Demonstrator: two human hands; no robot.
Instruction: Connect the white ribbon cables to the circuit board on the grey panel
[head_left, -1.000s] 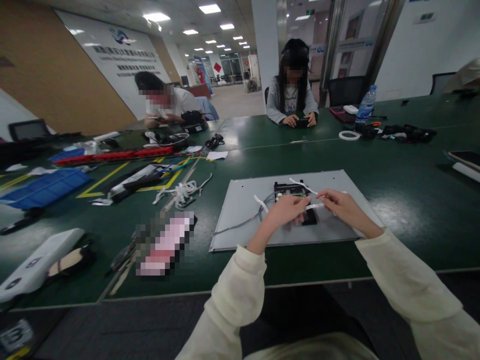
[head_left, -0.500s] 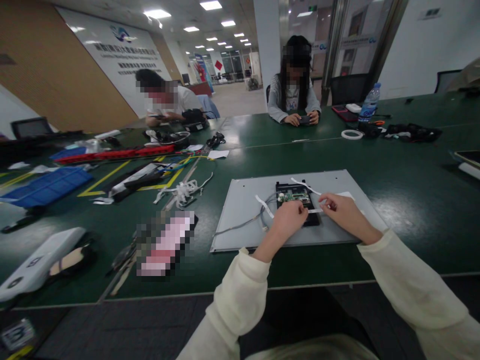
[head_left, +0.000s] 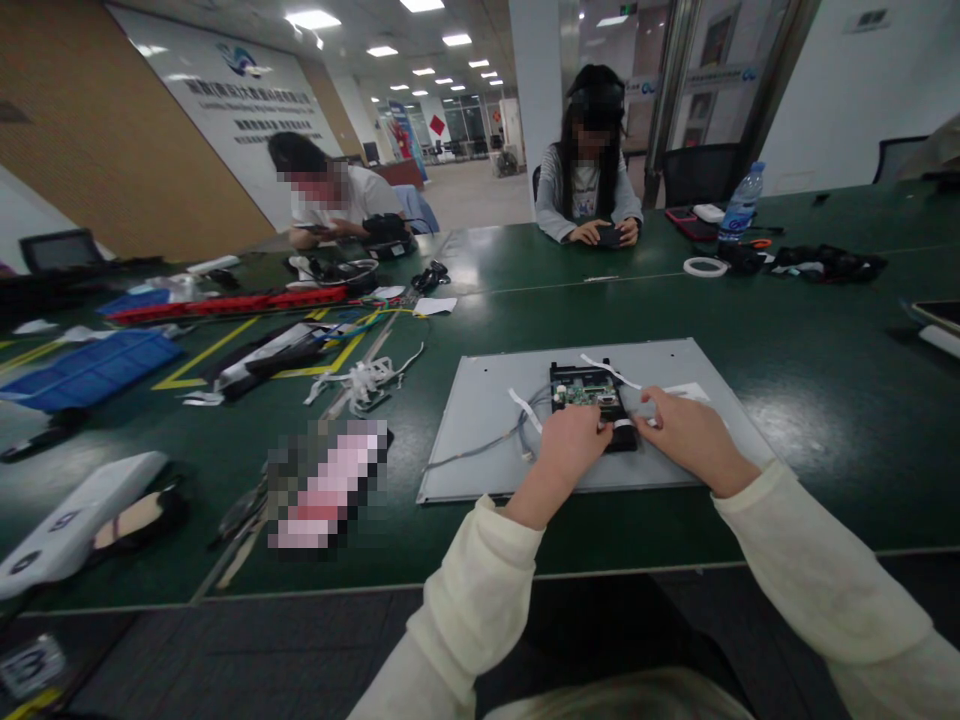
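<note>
A grey metal panel (head_left: 480, 440) lies flat on the green table (head_left: 810, 340) in front of me. On it sits a small circuit board (head_left: 585, 388) with grey cables (head_left: 495, 443) and white strips running off to the left. My left hand (head_left: 568, 446) and my right hand (head_left: 684, 432) rest low on the panel at the board's near edge. Between their pinched fingers they hold a short white tape strip (head_left: 623, 424), pressed down onto the black part beside the board.
Left of the panel lie a bundle of white strips (head_left: 360, 380), a blurred pink object (head_left: 326, 485), a white case (head_left: 71, 525), a blue tray (head_left: 90, 368) and a red bar (head_left: 225, 306). Two people sit across the table. A water bottle (head_left: 741, 203) and tape roll (head_left: 705, 267) stand far right.
Both hands have come down from above the board to the panel, bringing the white strip with them and closing the gap between them.
</note>
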